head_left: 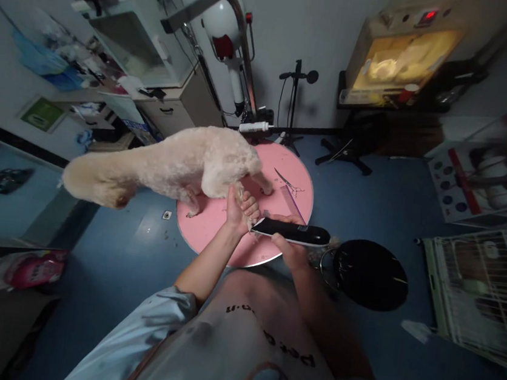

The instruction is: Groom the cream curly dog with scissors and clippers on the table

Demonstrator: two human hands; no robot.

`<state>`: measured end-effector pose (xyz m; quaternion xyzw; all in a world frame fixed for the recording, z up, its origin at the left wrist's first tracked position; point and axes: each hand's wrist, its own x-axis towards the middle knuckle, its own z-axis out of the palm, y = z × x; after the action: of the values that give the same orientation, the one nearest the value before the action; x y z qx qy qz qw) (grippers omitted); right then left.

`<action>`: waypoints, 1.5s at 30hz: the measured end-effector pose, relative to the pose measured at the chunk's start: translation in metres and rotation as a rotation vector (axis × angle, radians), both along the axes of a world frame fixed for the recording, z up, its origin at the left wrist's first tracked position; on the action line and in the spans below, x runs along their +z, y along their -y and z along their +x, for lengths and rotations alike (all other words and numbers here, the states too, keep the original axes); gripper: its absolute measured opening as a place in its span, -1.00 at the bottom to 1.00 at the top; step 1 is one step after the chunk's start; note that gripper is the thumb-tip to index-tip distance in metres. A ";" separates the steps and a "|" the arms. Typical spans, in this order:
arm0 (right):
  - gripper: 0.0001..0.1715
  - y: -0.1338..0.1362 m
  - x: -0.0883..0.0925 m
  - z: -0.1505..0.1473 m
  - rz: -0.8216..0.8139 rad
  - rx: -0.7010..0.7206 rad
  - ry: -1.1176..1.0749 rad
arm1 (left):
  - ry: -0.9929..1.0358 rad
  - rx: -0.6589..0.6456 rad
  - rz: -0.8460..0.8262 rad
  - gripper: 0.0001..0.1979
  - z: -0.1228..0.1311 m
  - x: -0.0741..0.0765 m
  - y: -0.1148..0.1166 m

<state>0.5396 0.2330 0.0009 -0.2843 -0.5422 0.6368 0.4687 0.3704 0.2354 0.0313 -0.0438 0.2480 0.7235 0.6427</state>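
Note:
A cream-coloured dog (170, 159) stands on a round pink table (203, 230), its head turned to the left. My left hand (239, 213) is closed around one of the dog's hind legs, the paw pointing toward me. In my right hand (291, 250) is a black hair clipper (301, 232), its blade end at the paw beside my left fingers. The blade's contact with the fur is too small to make out. Just beyond the clipper lie a purple-backed comb (293, 203) and a pair of curved scissors (288, 182) on the table.
A metal grooming arm (246, 49) rises behind the table, with a white bottle (255, 127) near its base. Close to my right is a round black stool or bin (371, 274). A wire cage (484, 295) stands farther right. Hair clippings are scattered on the table and floor.

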 end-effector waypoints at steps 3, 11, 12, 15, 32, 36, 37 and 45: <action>-0.63 0.002 0.014 0.005 0.199 0.094 0.099 | -0.010 -0.012 0.022 -0.41 -0.001 -0.001 0.001; -0.67 0.006 0.024 0.005 0.297 0.116 0.223 | 0.008 -0.036 0.092 -0.45 -0.008 -0.002 0.002; -0.67 0.007 0.026 0.004 0.290 0.111 0.221 | 0.009 -0.040 0.088 -0.45 -0.008 -0.002 0.003; -0.64 0.011 0.028 0.004 0.269 0.077 0.195 | -0.003 -0.028 0.055 -0.44 -0.008 0.000 0.003; -0.76 0.045 -0.022 -0.011 -0.310 -0.438 0.121 | -0.058 0.012 0.011 -0.30 0.005 -0.005 0.010; -0.71 0.045 -0.021 -0.018 -0.296 -0.430 0.108 | -0.071 0.009 -0.013 -0.31 0.005 -0.009 0.011; -0.70 0.046 -0.021 -0.020 -0.292 -0.429 0.111 | -0.071 0.004 -0.021 -0.31 0.005 -0.010 0.011; -0.63 0.048 -0.022 -0.029 -0.285 -0.424 0.076 | -0.056 -0.016 -0.013 -0.31 0.004 -0.009 0.012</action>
<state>0.5105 0.1852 -0.0206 -0.4786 -0.3924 0.5833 0.5261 0.3743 0.2234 0.0220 -0.0256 0.2711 0.7176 0.6411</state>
